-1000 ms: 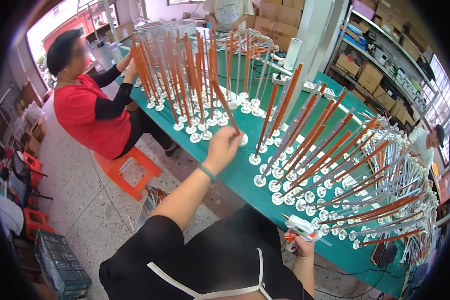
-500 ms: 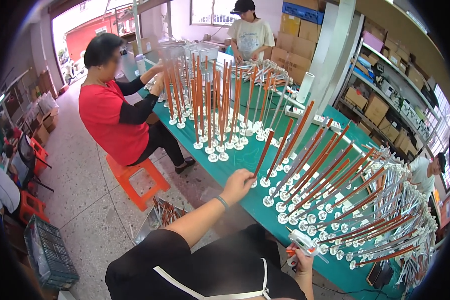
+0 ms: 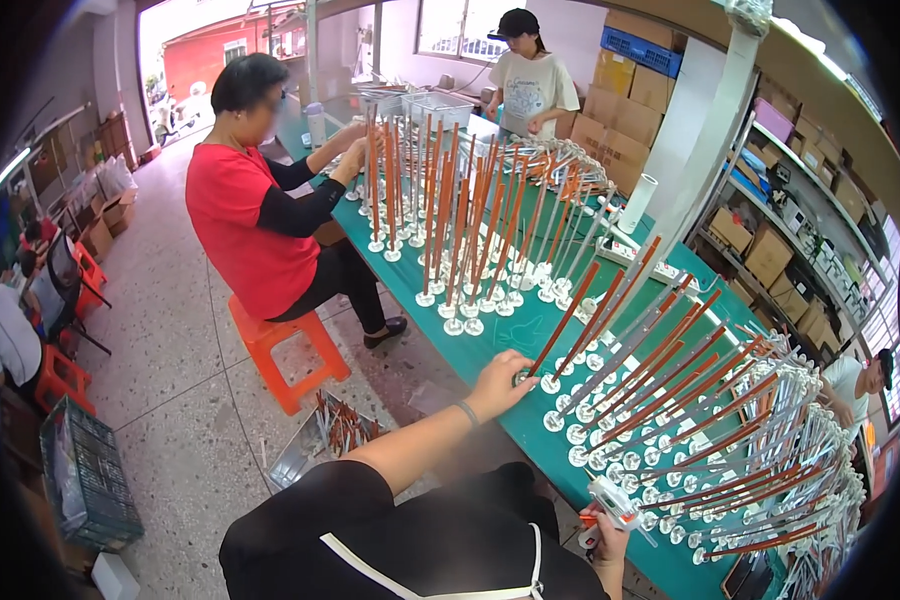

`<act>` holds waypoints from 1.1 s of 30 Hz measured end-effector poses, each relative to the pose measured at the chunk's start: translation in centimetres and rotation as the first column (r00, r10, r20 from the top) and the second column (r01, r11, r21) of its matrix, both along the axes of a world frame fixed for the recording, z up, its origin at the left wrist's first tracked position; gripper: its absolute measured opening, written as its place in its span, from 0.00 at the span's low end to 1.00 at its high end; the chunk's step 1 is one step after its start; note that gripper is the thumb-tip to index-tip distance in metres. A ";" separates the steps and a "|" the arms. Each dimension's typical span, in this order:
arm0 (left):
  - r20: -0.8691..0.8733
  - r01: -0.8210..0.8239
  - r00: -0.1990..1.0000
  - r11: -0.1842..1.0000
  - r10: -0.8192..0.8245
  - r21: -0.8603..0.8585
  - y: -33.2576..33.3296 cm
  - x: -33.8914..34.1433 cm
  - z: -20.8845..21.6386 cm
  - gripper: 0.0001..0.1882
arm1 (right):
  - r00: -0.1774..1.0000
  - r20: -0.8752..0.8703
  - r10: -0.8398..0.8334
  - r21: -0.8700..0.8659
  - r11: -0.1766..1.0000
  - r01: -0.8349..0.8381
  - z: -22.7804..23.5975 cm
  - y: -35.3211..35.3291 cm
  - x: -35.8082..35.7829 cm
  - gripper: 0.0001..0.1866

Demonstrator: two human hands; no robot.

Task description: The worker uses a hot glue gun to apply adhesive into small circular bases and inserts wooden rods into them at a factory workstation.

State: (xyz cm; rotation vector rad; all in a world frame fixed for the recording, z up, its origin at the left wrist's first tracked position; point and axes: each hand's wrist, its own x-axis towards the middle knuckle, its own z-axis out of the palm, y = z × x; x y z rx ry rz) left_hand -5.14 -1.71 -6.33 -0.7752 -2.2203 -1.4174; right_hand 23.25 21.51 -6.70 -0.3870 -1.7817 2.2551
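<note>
My left hand point(image 3: 505, 386) is at the table's near edge, fingers bent and closed around the foot of a reddish-brown strip point(image 3: 566, 318) that leans up to the right. Its lower end is partly hidden by the fingers. A small white round base point(image 3: 550, 384) sits just right of my fingertips. Low on the right, my right hand point(image 3: 608, 542) grips a white glue gun point(image 3: 615, 502) with an orange-red trigger; its nozzle points up and left toward the table. Beyond both hands stand rows of brown and grey strips point(image 3: 670, 345) on white round bases.
More upright strips point(image 3: 460, 215) stand farther along the green table point(image 3: 425, 335). A person in red point(image 3: 235, 215) sits on an orange stool point(image 3: 288, 350); another person point(image 3: 532, 85) stands behind the table. A metal tray point(image 3: 295, 462) of loose strips lies on the floor. A power strip point(image 3: 650, 262) rests on the table.
The whole view has shifted, so the scene appears farther right and lower. The strip at my left hand leans more to the right. My right hand keeps hold of the glue gun.
</note>
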 end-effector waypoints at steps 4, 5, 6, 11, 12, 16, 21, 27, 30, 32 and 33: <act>0.045 0.038 0.998 0.998 -0.040 0.046 0.1 -0.1 0.2 0.13 | 1.000 0.007 -0.020 -0.005 1.000 0.020 -0.2 0.0 0.1 0.19; 0.047 0.058 0.997 0.997 -0.061 0.055 0.1 -0.2 0.3 0.14 | 0.999 -0.006 -0.032 0.005 0.999 0.032 0.0 -0.1 0.0 0.18; 0.056 0.071 0.996 0.996 -0.074 0.052 0.2 -0.4 0.4 0.14 | 1.000 -0.007 -0.020 -0.038 0.999 0.020 0.5 -0.3 0.0 0.18; 0.000 0.026 1.000 0.999 -0.026 0.043 -0.1 -1.1 -0.7 0.08 | 1.000 0.016 -0.001 -0.026 1.000 0.002 -0.3 0.6 -0.6 0.17; 0.005 0.059 0.998 0.998 -0.059 0.036 0.2 -1.0 -0.8 0.08 | 0.998 0.014 0.069 -0.046 0.997 -0.068 -0.5 1.0 -0.5 0.17; 0.088 0.089 0.992 0.994 -0.095 0.064 0.6 -0.8 -0.3 0.06 | 1.000 0.014 0.026 -0.030 0.999 -0.025 0.7 -0.1 0.2 0.17; 0.067 0.029 0.997 0.998 -0.033 0.051 0.2 -0.6 -0.3 0.05 | 0.982 0.172 0.075 -0.029 0.997 -0.071 -0.5 0.5 0.3 0.17; 0.038 0.074 0.997 0.995 -0.072 -0.063 -0.6 -4.2 -3.4 0.05 | 0.983 0.097 0.158 0.012 0.987 -0.160 -0.3 -0.2 -0.8 0.15; -0.031 0.077 0.996 0.994 -0.080 -0.078 -1.5 -3.9 -2.6 0.06 | 0.967 0.173 0.187 0.077 0.976 -0.203 0.7 -0.5 -1.2 0.12; 0.043 0.110 0.993 0.993 -0.111 0.032 -2.0 -5.2 -4.1 0.06 | 0.961 0.165 0.221 0.122 0.962 -0.243 2.9 0.2 -1.2 0.11; 0.066 0.109 0.992 0.993 -0.106 -0.035 -1.6 -5.2 -3.7 0.07 | 0.966 0.130 0.226 0.144 0.959 -0.244 4.5 -0.3 -0.6 0.11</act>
